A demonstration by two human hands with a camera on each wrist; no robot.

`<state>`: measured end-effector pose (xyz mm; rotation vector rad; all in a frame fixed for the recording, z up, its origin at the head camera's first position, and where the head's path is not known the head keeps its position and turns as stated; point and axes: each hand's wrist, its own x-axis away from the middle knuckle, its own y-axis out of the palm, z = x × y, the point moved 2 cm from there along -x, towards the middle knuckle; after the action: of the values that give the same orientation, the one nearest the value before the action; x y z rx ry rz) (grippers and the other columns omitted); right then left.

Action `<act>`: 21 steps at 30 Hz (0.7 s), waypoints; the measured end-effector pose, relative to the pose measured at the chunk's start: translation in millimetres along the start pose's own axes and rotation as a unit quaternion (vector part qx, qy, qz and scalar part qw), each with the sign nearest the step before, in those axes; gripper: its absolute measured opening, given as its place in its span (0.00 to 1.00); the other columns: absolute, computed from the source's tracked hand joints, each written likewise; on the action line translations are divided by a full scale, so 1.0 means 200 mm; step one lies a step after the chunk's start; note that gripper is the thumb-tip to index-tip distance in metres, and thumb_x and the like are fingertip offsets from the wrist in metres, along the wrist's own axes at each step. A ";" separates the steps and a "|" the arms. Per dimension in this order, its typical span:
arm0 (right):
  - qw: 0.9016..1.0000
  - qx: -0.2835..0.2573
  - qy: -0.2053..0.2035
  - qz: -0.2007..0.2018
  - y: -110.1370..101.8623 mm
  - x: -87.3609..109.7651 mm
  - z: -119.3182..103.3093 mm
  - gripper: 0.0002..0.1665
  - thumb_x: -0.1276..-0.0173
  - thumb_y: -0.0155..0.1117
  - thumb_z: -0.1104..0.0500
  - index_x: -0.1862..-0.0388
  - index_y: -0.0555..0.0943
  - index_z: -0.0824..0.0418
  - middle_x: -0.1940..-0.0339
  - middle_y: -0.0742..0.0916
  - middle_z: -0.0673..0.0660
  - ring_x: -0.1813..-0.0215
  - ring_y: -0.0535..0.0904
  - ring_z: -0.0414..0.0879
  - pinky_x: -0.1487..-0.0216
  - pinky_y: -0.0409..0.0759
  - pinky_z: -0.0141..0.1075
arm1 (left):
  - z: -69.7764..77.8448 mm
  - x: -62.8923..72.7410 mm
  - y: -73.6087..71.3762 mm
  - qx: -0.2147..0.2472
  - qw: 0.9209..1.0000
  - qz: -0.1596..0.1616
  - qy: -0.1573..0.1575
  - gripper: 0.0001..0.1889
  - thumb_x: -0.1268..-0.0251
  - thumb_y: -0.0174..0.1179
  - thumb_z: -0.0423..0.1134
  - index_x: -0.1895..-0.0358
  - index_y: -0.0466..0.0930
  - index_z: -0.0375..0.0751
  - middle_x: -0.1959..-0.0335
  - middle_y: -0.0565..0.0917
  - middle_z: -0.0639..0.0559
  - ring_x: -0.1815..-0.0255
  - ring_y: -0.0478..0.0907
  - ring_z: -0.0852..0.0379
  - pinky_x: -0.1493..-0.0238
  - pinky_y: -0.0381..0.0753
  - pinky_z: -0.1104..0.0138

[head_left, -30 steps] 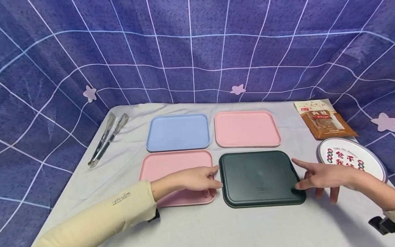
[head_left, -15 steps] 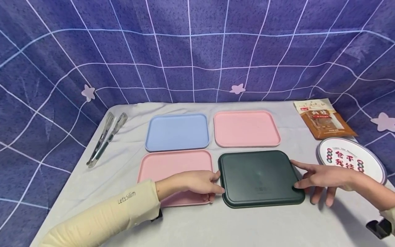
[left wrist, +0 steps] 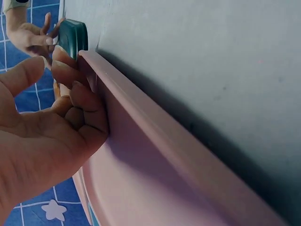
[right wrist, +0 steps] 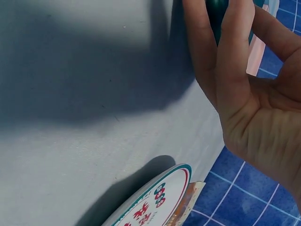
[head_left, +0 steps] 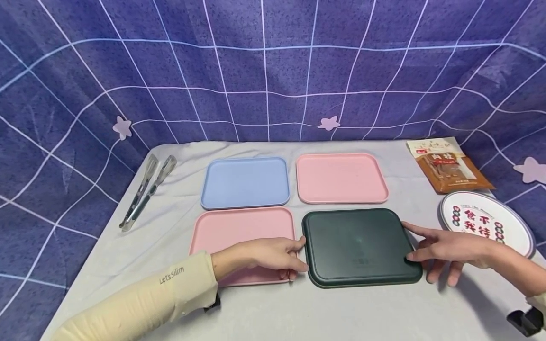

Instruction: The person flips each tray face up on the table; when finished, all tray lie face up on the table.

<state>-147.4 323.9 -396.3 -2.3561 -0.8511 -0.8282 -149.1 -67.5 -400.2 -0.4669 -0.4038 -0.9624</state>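
A dark green rectangular tray [head_left: 358, 246] lies flat on the table, with a faint mark on its surface. At its left edge is my left hand [head_left: 273, 255], index finger and thumb reaching the rim. That hand's lower fingers bend over a pink tray [head_left: 239, 225], beside its raised rim in the left wrist view. My right hand [head_left: 452, 246] touches the green tray's right side with index finger and thumb, the other fingers extended down near the cloth. In the right wrist view, long straight fingers [right wrist: 233, 61] partly hide the green tray [right wrist: 216, 14].
Behind are a blue tray [head_left: 246, 182] and another pink tray [head_left: 341, 177]. Metal tongs [head_left: 149, 189] lie at the left. To the right sit an oval white plate [head_left: 486, 213] with red characters and a brown food packet [head_left: 452, 166]. A blue curtain [head_left: 273, 71] hangs behind the table.
My left hand has shifted slightly down, its thumb lower along the green tray's edge. The right hand's lower fingers have moved a little left, towards the tray. The trays look almost unmoved.
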 end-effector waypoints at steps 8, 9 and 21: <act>1.000 -0.010 -0.010 -0.019 -0.02 0.00 0.01 0.60 0.27 0.62 0.53 0.18 0.29 0.57 0.55 0.81 0.62 0.65 0.88 0.53 0.77 0.84 0.40 | 0.00 0.03 0.00 0.040 0.999 -0.018 0.002 0.48 0.29 0.60 0.38 0.19 0.33 0.35 0.78 0.81 0.50 0.79 0.74 0.61 0.69 0.77 0.73; 1.000 -0.013 -0.010 -0.023 -0.02 0.00 0.01 0.60 0.27 0.62 0.53 0.18 0.29 0.58 0.55 0.81 0.62 0.65 0.88 0.53 0.76 0.84 0.40 | 0.01 0.03 0.00 0.043 0.999 -0.018 0.004 0.48 0.29 0.60 0.38 0.19 0.32 0.37 0.77 0.81 0.50 0.79 0.74 0.61 0.69 0.77 0.73; 0.998 -0.038 -0.026 -0.049 -0.05 0.00 0.03 0.59 0.26 0.60 0.57 0.19 0.26 0.59 0.53 0.79 0.63 0.61 0.88 0.54 0.75 0.84 0.39 | 0.09 0.07 0.00 0.036 0.996 0.062 0.054 0.45 0.29 0.62 0.47 0.18 0.40 0.60 0.71 0.86 0.46 0.73 0.81 0.57 0.63 0.81 0.67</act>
<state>-151.7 334.3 -398.8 -2.4274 -0.9787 -0.8558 -143.9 -68.1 -377.8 -0.3686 -0.3072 -0.8466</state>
